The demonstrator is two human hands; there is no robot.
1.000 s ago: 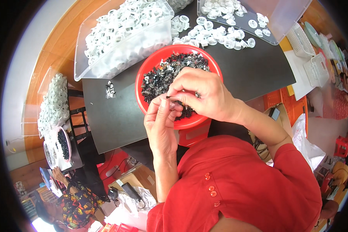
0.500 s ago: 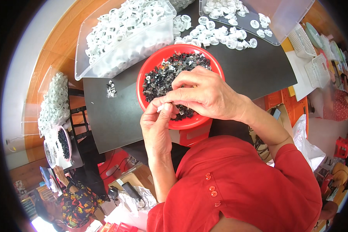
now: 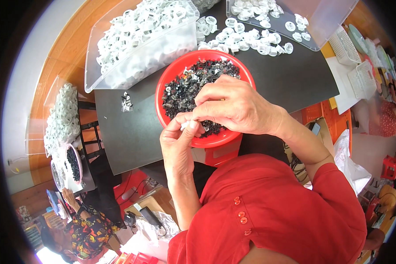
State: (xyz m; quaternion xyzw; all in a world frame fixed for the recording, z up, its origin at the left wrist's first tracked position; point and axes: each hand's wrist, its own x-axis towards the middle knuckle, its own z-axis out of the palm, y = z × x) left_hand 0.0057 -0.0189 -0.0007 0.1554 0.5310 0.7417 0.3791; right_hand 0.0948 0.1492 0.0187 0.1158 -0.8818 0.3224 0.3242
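Observation:
Between the thumb and fingers of my left hand (image 3: 179, 138) is a small white plastic piece (image 3: 185, 125), mostly covered by the fingers. My right hand (image 3: 237, 108) meets it there, thumb and index finger pinched at the piece; whatever lies between those fingertips is too small to make out. Both hands hover over the near side of a red round basin (image 3: 162, 83), which holds many tiny black, clear and white parts (image 3: 182, 94). My right hand and wrist hide part of the basin's right side.
A clear bin (image 3: 141, 72) heaped with white plastic pieces stands at the back left of the dark table (image 3: 127, 141). Loose white pieces (image 3: 237, 42) lie beyond the basin, near a tipped clear bin (image 3: 290, 39). Small scraps (image 3: 126, 102) lie left. Another person (image 3: 86, 229) sits at lower left.
My right fingertips have shifted slightly left and down against the piece in my left hand. Otherwise the hands and surroundings look much the same.

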